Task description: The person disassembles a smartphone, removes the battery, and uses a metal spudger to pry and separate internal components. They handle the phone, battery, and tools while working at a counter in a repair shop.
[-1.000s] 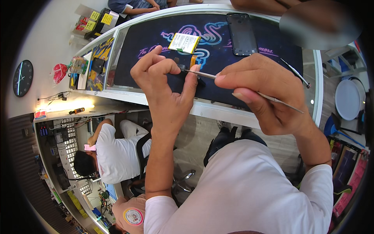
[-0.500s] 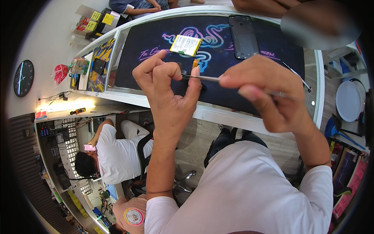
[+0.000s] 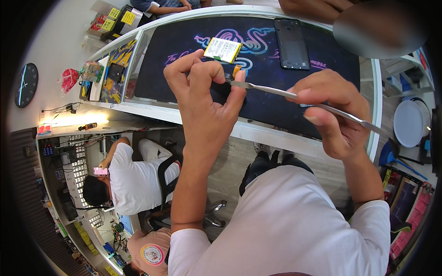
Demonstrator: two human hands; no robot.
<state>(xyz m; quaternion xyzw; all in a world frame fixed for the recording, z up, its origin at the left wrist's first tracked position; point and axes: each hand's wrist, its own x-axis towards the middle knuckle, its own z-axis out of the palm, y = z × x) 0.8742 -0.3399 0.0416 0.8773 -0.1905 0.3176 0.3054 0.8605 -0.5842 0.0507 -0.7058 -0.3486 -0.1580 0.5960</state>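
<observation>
Around, on mat (image 3: 322, 43): battery (image 3: 223, 49), phone shell (image 3: 292, 43); hands (image 3: 205, 110) pinch dark part (image 3: 228, 77) (left), metal tool (image 3: 272, 90) (right).

Mat (image 3: 168, 41) lay bare left of the battery (image 3: 223, 49); a lane ran between battery and black cover (image 3: 293, 46). Nearer the body, the tool (image 3: 271, 90) barred the gap from left hand (image 3: 205, 99) to right hand (image 3: 343, 108).
</observation>
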